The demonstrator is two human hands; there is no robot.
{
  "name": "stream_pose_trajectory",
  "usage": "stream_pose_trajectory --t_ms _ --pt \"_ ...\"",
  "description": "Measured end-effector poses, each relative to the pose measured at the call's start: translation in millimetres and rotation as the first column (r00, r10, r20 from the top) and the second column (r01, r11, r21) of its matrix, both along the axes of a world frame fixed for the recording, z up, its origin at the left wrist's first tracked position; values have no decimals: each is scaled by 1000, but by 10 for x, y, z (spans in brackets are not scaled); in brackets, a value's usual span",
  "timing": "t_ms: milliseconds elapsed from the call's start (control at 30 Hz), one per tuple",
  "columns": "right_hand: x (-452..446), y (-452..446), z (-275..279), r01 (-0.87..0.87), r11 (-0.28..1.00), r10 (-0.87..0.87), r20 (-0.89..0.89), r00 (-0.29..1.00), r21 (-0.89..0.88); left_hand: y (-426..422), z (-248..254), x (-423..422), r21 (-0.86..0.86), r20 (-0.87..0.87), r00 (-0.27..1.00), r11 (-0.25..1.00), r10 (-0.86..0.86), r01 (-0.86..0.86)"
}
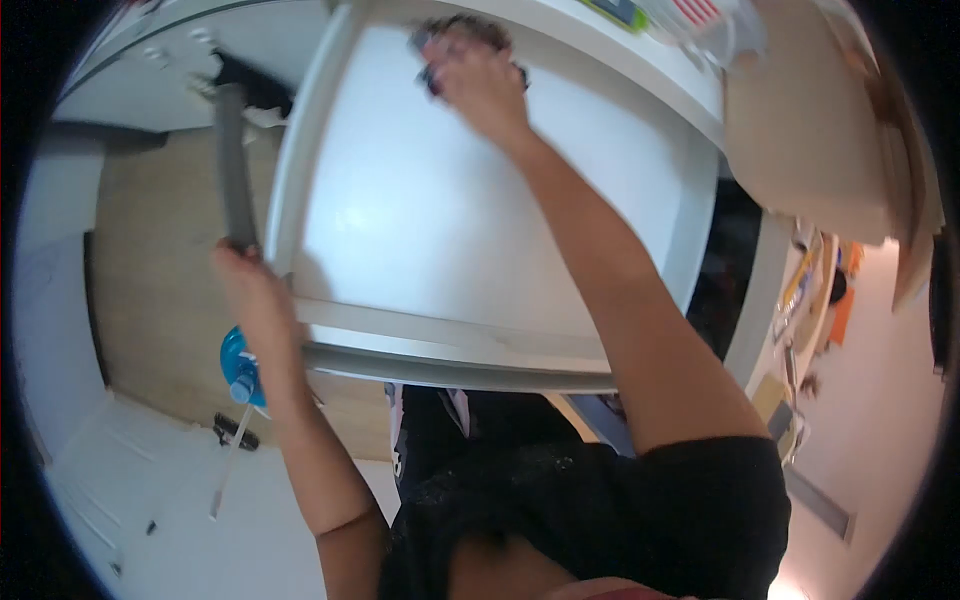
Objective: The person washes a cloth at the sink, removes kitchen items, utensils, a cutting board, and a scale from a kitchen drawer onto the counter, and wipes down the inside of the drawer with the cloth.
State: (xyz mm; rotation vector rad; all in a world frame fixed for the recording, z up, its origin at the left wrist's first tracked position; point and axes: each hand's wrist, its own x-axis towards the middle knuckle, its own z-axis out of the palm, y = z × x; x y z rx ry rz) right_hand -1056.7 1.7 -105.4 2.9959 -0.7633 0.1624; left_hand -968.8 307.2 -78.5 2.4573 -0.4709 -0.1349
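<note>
A white drawer (430,220) is pulled out in front of me, its flat bottom bare over most of its area. Deep inside, near the back, my right hand (487,95) is closed over a dark, crumpled bundle (462,28) with reddish patches, perhaps cloth; blur hides its exact kind. Outside the drawer's left side, my left hand (262,305) grips the lower end of a long, narrow grey panel (233,165), held roughly upright. Most of the left fingers are hidden behind the wrist and the panel.
Below my left hand, a blue container (240,365) is on the floor near a black brush-like item (237,431). At right are a cardboard-coloured box (805,120) and a shelf with assorted small items (800,290). A clear plastic bag (710,30) rests above the drawer.
</note>
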Motion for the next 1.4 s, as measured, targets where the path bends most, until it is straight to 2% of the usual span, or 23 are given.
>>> stream_pose_trajectory --t_ms 67,133,300,400,467,500,600,700,733,767,800,833,867,933,1000,1033,1067,1100,1133,1200,1300,1367,1400 --pt "-373 -746 -323 124 977 -71 285 956 -174 31 -62 60 86 112 993 996 -34 24" --pt "-826 -1262 -221 419 900 -410 -98 907 117 46 -95 88 67 113 992 997 -48 41" --pt "-1922 -1593 -177 704 710 -703 65 708 20 46 -65 61 81 142 988 996 -53 42" --pt "-2399 -1685 -301 618 784 -620 110 777 57 59 -59 77 84 203 974 993 -102 86" --pt "-2624 -1619 -454 281 914 -259 112 959 -292 79 -30 76 210 211 971 975 -110 65" --pt "-2701 -1604 -558 292 868 -332 -32 943 -401 78 -15 72 217 216 970 974 -114 66" --pt "-2281 -826 -409 563 821 -552 121 825 -95 51 -78 79 81 136 990 996 -44 33" --pt "-1432 -55 -185 334 934 -334 23 942 -126 87 -121 114 -29 75 994 996 -82 84" --pt "-1128 208 -187 144 963 -120 119 986 -227 47 -73 82 -75 12 999 997 -34 35" --pt "-789 574 -31 110 994 -112 -63 992 -27 35 -43 85 -5 41 998 999 -50 50" --pt "-582 851 -170 -114 972 105 -55 993 -204 64 -103 89 -43 73 994 996 -77 80" --pt "-430 1210 -62 -214 977 208 -183 961 -12 68 -31 62 -25 76 994 996 -83 85" --pt "-480 1487 24 -382 924 378 244 893 -36 40 37 40 -10 80 992 995 -97 98" --pt "-782 1539 -36 -535 845 504 339 794 -2 20 43 54 -47 62 994 994 -93 96" --pt "-1059 1137 -6 -418 901 426 -57 903 113 17 31 34 -93 25 996 992 -81 83" --pt "-1270 867 5 -149 960 168 -60 984 238 16 41 42 -75 1 998 995 -69 69" --pt "-1383 592 20 -11 997 7 43 999 82 24 50 47 -54 -22 998 997 -52 51" --pt "-1529 295 -208 79 993 -65 159 985 -84 18 62 59 -58 -28 998 997 -50 49" --pt "-1531 69 -367 66 979 -54 66 996 -194 34 37 56 -39 -32 998 998 -48 47" --pt "-1010 176 -260 159 981 -142 151 978 -111 25 0 72 -98 -23 998 993 -64 62" --pt "-228 754 61 -140 988 141 -8 990 72 -5 99 34 -70 -92 995 997 -28 22" --pt "-27 1179 54 -380 887 380 53 923 264 -11 76 68 -60 -119 993 998 -23 16" --pt "-63 1430 -106 -476 863 430 247 868 169 11 25 86 -84 -62 996 995 -64 59"
